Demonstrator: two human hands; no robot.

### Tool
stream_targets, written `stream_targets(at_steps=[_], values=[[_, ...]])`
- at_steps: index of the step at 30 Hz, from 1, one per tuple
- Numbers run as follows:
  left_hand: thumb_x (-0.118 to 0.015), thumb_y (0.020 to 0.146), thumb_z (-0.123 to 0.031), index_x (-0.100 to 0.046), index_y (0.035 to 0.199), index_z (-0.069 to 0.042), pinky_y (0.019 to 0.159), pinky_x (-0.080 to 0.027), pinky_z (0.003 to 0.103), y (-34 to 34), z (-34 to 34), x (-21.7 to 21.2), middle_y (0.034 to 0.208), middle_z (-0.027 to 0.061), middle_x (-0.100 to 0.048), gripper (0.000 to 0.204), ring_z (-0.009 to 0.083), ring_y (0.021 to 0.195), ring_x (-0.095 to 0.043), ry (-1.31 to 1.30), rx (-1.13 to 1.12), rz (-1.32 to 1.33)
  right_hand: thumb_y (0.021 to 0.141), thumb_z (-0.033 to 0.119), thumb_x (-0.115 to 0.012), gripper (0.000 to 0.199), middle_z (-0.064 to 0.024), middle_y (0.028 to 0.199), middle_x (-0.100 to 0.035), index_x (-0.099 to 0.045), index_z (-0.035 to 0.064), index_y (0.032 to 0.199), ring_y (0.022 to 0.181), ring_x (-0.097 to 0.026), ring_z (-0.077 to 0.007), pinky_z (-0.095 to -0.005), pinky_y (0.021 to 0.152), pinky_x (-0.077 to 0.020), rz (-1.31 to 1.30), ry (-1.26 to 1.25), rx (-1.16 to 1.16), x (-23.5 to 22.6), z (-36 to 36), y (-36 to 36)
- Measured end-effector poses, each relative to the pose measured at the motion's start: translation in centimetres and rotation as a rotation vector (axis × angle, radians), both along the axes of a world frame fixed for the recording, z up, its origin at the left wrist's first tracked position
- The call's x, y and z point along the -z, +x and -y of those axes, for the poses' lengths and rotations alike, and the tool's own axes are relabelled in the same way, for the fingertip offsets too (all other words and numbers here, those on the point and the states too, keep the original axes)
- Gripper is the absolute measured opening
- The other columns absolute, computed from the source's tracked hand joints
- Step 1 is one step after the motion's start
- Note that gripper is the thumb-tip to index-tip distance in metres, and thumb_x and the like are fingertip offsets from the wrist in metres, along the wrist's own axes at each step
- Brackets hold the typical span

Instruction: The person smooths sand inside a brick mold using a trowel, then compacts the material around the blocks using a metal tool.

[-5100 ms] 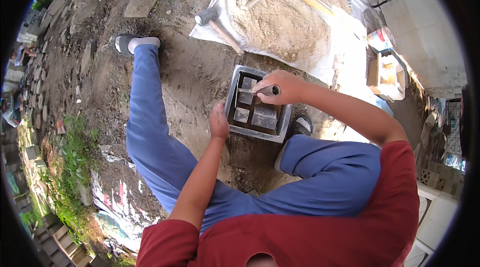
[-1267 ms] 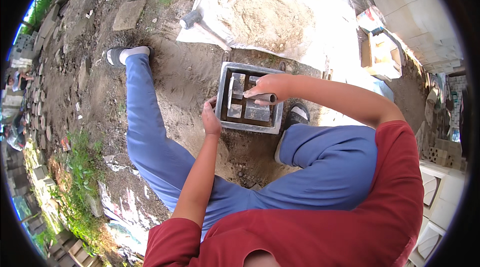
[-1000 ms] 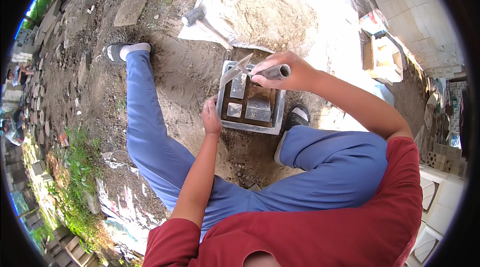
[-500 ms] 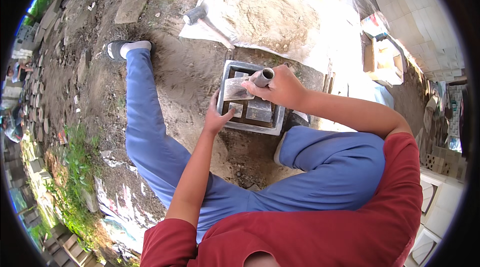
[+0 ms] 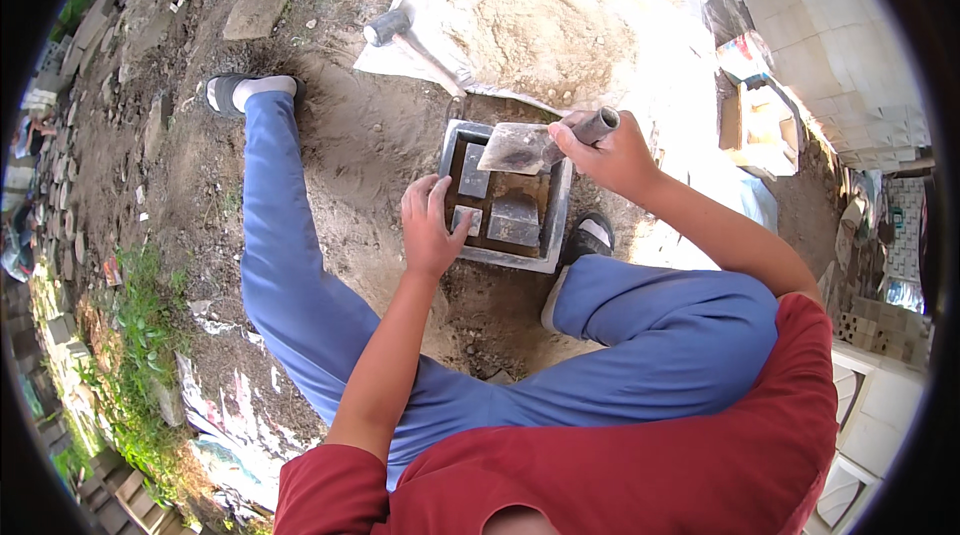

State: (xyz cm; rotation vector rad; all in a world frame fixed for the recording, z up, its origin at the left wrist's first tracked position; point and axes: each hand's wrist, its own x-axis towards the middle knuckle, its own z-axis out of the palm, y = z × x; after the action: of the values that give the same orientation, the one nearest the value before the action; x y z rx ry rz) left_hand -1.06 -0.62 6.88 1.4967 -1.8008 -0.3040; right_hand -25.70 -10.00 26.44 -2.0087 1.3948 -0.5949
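Bare brown dirt (image 5: 350, 145) lay all around me, with a pile of tan sand on a white plastic sheet (image 5: 640, 75) up ahead and a grey hammer with a wooden handle (image 5: 405, 35) lying at its edge. Between my blue trouser legs sat the square grey metal mould with small blocks inside (image 5: 505, 197).

My right hand (image 5: 612, 150) was closed tight around the round grey handle of the flat metal trowel (image 5: 520, 148). Its blade hung over the top part of the mould. I think the trowel was hard, stiff and a bit heavy at the blade, so the handle was the best place to hold it.

My left hand (image 5: 432, 227) was open, with its fingers spread on the mould's near left edge, holding nothing. I guessed the mould was heavy and best held by its rim.
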Motion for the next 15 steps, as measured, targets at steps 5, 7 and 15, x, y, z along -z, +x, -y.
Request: stream_targets(at_steps=[5,7,15], values=[[-0.073,0.083,-0.018,-0.065,0.101,-0.004,0.088,-0.048,0.043,-2.6,-0.5,-2.7,0.106,0.0106,-0.064,0.024,0.0311,0.105,-0.06,0.086,0.201,0.087,0.091,0.022,-0.074,0.02,-0.0059,0.07,-0.071,-0.077,0.0023,0.09,0.061,-0.057,-0.0083,-0.0276,0.06,-0.0491,0.107,0.062,-0.013,0.7,-1.5,-2.8],[-0.073,0.084,-0.018,-0.065,0.101,-0.004,0.088,-0.048,0.043,-3.1,-0.9,-2.3,0.105,0.0105,-0.064,0.024,0.0315,0.105,-0.06,0.086,0.179,0.101,0.09,0.021,-0.075,0.018,-0.007,0.074,-0.073,-0.077,0.0027,0.09,0.064,-0.062,-0.0092,-0.0273,0.063,-0.0515,0.182,-0.012,-0.07,1.7,-2.4,-3.6],[-0.072,0.086,-0.03,-0.064,0.105,-0.003,0.092,-0.046,0.045,-4.3,-0.6,-3.0,0.104,0.0138,-0.064,0.034,0.0334,0.106,-0.061,0.308,0.153,0.331,0.084,0.023,-0.08,0.019,-0.0124,0.08,-0.073,-0.076,0.0065,0.092,0.07,-0.071,-0.0283,-0.0346,0.063,-0.0568,0.071,-0.155,-0.308,4.8,-5.6,-5.3]])
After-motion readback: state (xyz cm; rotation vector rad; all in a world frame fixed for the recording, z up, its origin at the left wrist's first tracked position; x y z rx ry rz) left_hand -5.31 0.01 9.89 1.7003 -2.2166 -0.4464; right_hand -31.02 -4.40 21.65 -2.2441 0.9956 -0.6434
